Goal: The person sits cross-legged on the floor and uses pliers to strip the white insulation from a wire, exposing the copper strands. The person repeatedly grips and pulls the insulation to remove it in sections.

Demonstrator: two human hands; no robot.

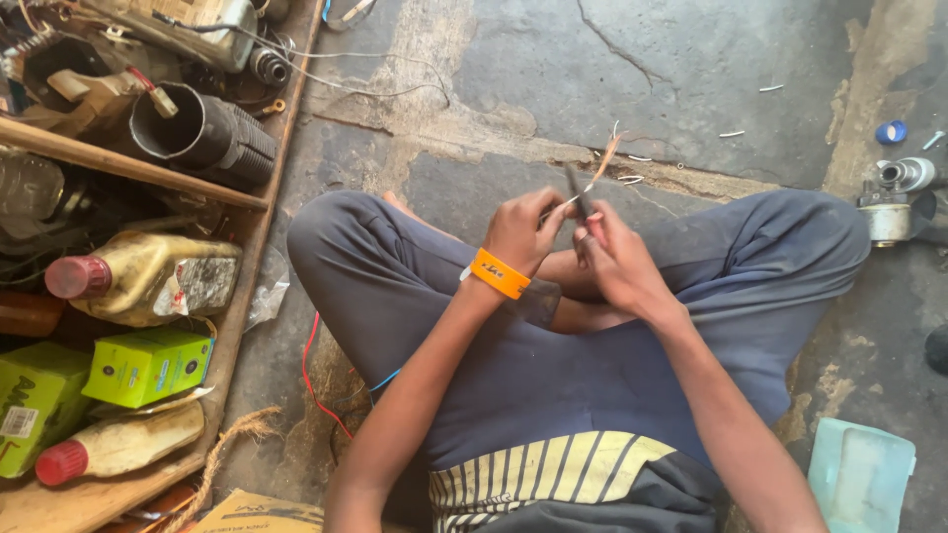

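Cracked concrete floor (691, 59) fills the view, stained and strewn with short wire offcuts (733, 133). A person sits cross-legged on it in dark trousers and a striped shirt, seen from above.

Both hands meet over the crossed ankles. The left hand (518, 229), with an orange wristband (499, 273) on its wrist, is closed around one end of a thin wire (602, 163); the fingers pinch it just beside the other hand. The right hand (617, 259) is clamped on a small dark tool (577, 190), whose tip points up and away from the body and touches the wire. The wire's free end, pale copper in colour, rises past the tool toward the crack in the floor. What kind of tool it is cannot be told.

On the left stands a wooden shelf (252, 257) crowded with things: a black ribbed hose (202, 133), a yellowish bottle with a red cap (148, 276), a green box (148, 367) and a second red-capped bottle (118, 444) lower down. Red and blue wires (314, 380) lie on the floor between the shelf and the person's left knee. At the right edge sit a metal fitting (894, 197), a blue cap (891, 131) and, lower down, a pale blue tray (861, 476).
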